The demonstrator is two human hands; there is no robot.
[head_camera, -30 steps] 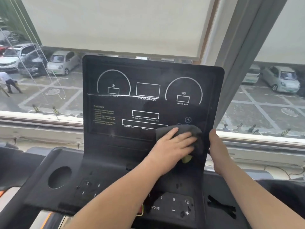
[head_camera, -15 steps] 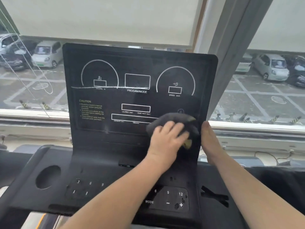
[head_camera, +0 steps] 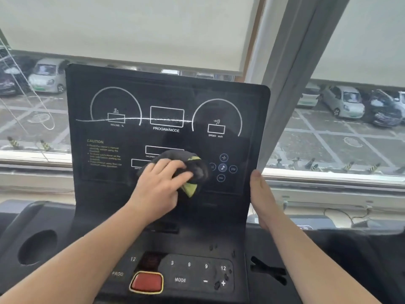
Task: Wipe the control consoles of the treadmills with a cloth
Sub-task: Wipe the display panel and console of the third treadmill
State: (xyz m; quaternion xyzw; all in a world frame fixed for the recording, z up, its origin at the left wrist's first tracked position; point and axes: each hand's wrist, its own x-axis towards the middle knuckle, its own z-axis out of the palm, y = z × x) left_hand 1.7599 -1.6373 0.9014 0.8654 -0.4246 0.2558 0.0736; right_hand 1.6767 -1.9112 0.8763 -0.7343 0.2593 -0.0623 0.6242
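Left hand (head_camera: pixel 160 185) presses dark cloth (head_camera: pixel 197 167) on console (head_camera: pixel 166 95), lower centre.
Fingers curl over the bunched cloth; right hand (head_camera: pixel 263 198) grips console's right edge, fingers hidden behind.

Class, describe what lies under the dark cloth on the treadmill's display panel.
The cloth lies against the black display panel, under the left hand. Two white outlined boxes run under its edge; their right ends are covered.

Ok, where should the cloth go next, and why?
Probably slide the left hand and cloth up to the white streak across the display panel; it may be grime, and the right hand steadies the panel's edge.
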